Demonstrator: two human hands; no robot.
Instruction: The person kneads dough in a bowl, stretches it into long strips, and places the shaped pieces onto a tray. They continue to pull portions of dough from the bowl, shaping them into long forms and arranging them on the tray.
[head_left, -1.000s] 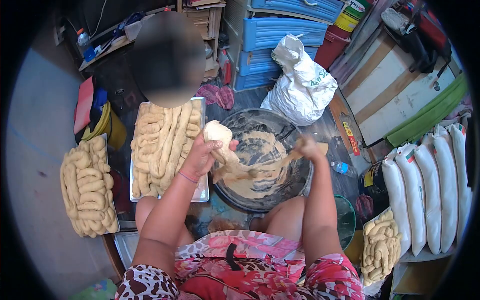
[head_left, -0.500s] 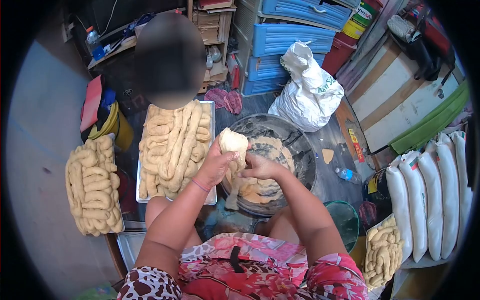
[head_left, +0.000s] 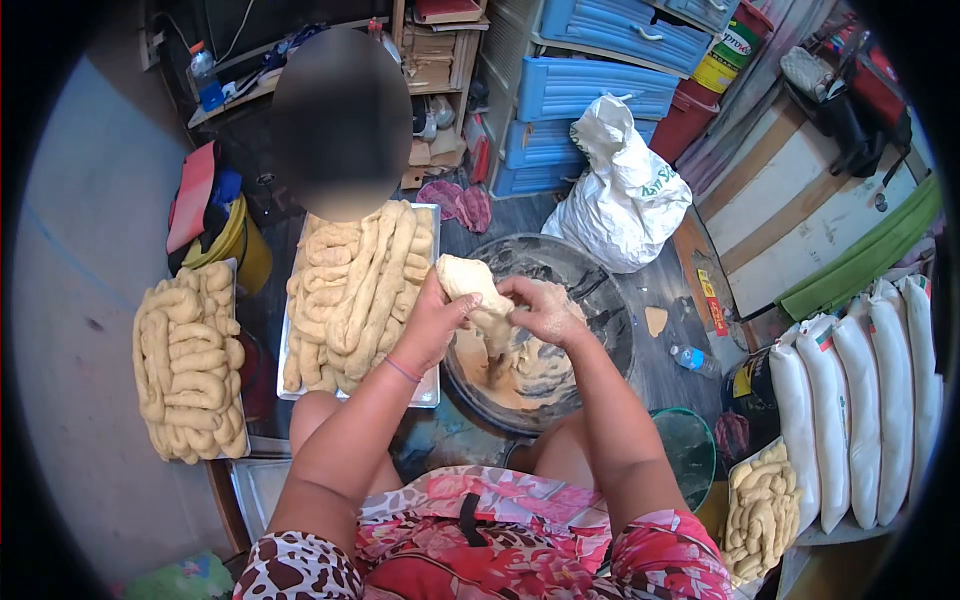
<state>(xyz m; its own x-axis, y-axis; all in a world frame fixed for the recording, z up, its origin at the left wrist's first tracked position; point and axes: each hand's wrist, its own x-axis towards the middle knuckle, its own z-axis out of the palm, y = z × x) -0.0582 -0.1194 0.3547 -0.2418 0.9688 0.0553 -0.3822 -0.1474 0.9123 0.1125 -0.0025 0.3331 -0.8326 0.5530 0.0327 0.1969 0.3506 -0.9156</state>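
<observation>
Dark floor [head_left: 655,368], black basin [head_left: 612,325]. Left hand [head_left: 432,330]: fingers curled round dough [head_left: 465,280]. Right hand [head_left: 552,314]: fingers partly closed on it. Best worked low over basin, grip light.

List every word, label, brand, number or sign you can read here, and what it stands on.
"pro": green-and-yellow container; neighboring letters unclear.
White sack: green lettering, too creased and blurred.
Red-and-yellow strip: too small to read.
Plastic bottle: label too small.
Long white bags: no markings legible.
</observation>
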